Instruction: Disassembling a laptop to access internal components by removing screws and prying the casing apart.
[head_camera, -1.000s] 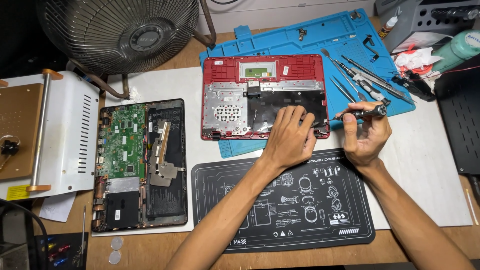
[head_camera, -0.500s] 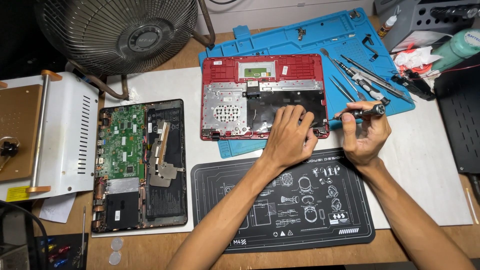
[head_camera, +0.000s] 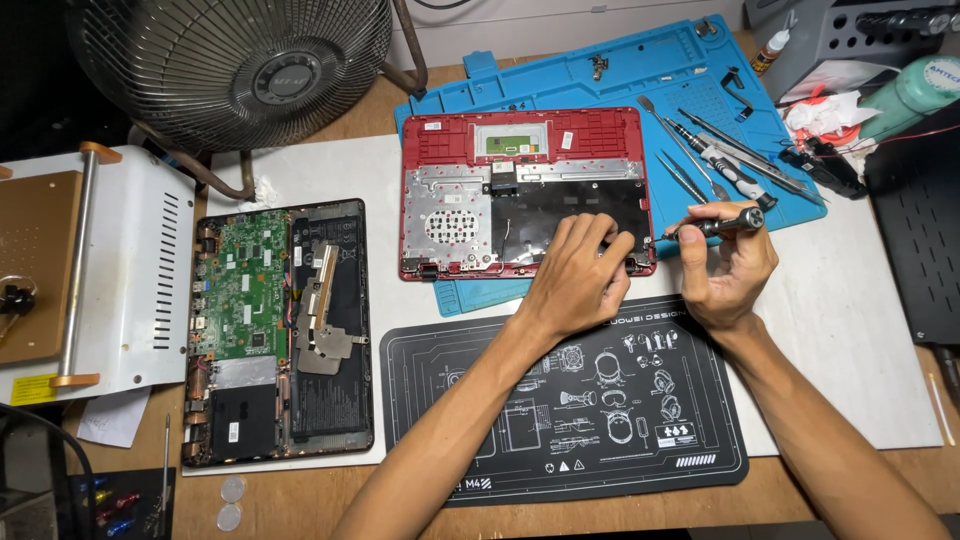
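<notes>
Head view first — what are the hands doing?

— Left hand (head_camera: 580, 275) lies fingers together, pressing the red laptop shell (head_camera: 520, 190) on the blue mat (head_camera: 600, 80). Right hand (head_camera: 728, 270) pinches a dark screwdriver (head_camera: 715, 224), its tip near the shell's right corner.

— Risk?

— I'd judge the tip could skid off and gouge the plastic, or a loosened screw could roll among the spare tools (head_camera: 715, 150) beside it.

A wooden surface (head_camera: 300, 505) is carrying a blue mat (head_camera: 600, 75), a black mat (head_camera: 560, 440), a white sheet (head_camera: 850, 330), a fan (head_camera: 235, 70), a white machine (head_camera: 130, 270) and two coins (head_camera: 231, 502).
</notes>
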